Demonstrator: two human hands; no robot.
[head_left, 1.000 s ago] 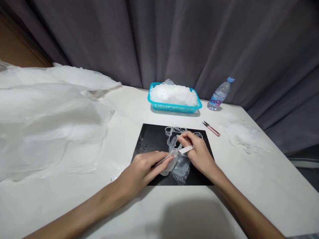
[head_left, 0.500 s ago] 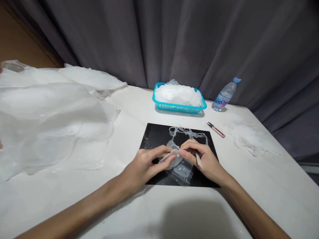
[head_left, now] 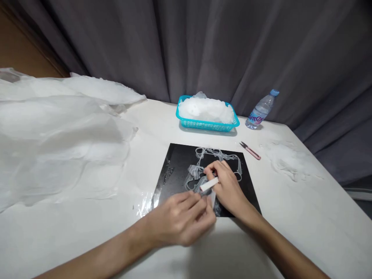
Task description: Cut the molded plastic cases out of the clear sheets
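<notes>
A black mat [head_left: 177, 162] lies on the white table, with a tangle of sheer white fabric strips [head_left: 219, 155] on it. My left hand [head_left: 181, 223] is at the mat's near edge, fingers pinched on a piece of the sheer fabric [head_left: 211, 200]. My right hand [head_left: 226, 186] rests on the mat just beyond, closed round a thin white stick-like tool [head_left: 209, 184] whose end points left. The two hands nearly touch over the fabric piece.
A turquoise basket [head_left: 207, 124] heaped with white fabric stands behind the mat. A water bottle [head_left: 259, 110] lies at the back right, small pink snips [head_left: 250, 150] lie right of the mat, white scraps [head_left: 286, 159] beyond. A large sheer cloth [head_left: 58, 131] covers the left.
My left hand has pulled back toward me to the mat's near edge with the fabric piece. The tool in my right hand has swung to point left. The fabric strips have shifted.
</notes>
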